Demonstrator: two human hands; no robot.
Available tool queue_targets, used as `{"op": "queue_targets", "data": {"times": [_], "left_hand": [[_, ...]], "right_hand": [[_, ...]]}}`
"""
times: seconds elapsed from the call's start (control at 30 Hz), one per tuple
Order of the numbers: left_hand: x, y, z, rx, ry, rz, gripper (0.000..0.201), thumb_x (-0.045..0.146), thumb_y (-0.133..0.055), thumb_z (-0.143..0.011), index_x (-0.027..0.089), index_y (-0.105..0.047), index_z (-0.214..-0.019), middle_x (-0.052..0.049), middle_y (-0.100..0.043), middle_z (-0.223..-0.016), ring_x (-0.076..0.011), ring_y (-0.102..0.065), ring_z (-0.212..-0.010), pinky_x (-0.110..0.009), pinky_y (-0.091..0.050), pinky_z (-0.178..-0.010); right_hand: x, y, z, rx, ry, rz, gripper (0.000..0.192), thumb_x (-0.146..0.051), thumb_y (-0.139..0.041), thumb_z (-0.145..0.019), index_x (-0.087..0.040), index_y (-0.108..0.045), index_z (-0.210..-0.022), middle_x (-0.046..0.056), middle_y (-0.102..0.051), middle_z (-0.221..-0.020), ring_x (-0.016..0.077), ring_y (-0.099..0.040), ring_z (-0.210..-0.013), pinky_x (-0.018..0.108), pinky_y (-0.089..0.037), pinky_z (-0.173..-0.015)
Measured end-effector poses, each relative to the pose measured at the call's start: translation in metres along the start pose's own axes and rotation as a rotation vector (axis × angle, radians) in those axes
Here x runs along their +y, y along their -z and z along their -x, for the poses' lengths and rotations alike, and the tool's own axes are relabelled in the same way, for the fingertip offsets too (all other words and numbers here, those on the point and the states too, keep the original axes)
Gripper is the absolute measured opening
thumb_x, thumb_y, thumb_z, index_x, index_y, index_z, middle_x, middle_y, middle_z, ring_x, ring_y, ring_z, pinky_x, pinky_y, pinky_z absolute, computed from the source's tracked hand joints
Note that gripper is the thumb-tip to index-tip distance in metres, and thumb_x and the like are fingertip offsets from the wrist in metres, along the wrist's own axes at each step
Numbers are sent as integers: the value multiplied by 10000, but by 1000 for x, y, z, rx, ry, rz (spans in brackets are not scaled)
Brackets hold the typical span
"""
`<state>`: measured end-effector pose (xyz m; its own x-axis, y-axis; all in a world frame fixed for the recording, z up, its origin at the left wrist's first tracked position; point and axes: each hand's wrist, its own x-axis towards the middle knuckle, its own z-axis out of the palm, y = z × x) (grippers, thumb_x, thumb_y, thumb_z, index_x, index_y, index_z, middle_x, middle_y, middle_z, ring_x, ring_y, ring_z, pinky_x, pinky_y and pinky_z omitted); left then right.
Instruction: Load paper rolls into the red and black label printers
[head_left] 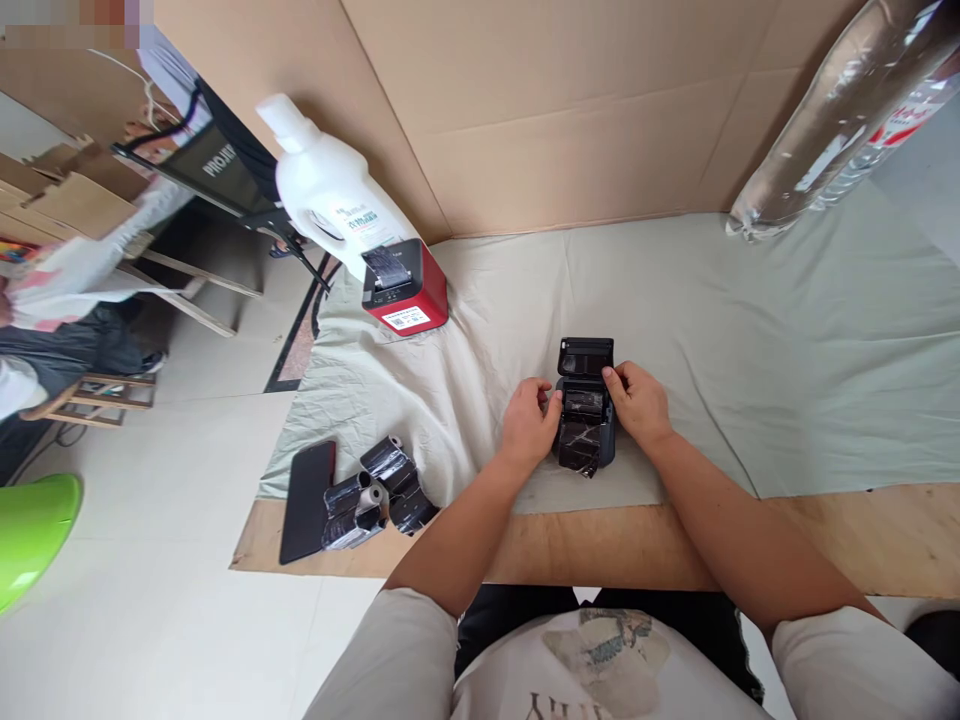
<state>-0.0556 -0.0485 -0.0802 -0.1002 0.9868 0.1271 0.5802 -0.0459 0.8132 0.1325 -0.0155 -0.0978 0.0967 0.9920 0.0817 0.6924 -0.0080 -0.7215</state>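
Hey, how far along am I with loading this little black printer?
Done: the black printer has its lid flipped open, and a dark roll sits in its bay. In hand: your left hand and right hand press at either side of it, seating the roll. Left: the lid is not yet closed. Spare rolls lie beside the phone; the red printer stands untouched.

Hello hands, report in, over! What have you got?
Left hand and right hand grip the small black printer, lid open. Wrapped rolls lie left, apart. Nothing blocking.
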Motion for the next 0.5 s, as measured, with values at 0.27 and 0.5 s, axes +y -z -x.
{"op": "queue_targets", "data": {"times": [0.27, 0.5], "left_hand": [[41, 9, -16, -372, -377, -398, 213, 210, -531, -927, 214, -712, -1039, -75, -720, -1071, -279, -515, -1083, -456, -401, -947], [73, -3, -38, -717, -441, -853, 214, 161, -576, -856, 139, -714, -1018, -148, -637, -1135, -328, -495, -1142, -473, -378, -935]], "right_hand": [[4, -4, -2, -2, 8, 72, 593, -684, -213, -940, -229, -559, -786, 95, -679, -824, 236, -580, -790, 332, -360, -685], [6, -6, -2, 5, 35, 81, 602, -655, -212, -961, -220, -598, -804, 106, -692, -840, 239, -584, -795, 327, -352, -669]]}}
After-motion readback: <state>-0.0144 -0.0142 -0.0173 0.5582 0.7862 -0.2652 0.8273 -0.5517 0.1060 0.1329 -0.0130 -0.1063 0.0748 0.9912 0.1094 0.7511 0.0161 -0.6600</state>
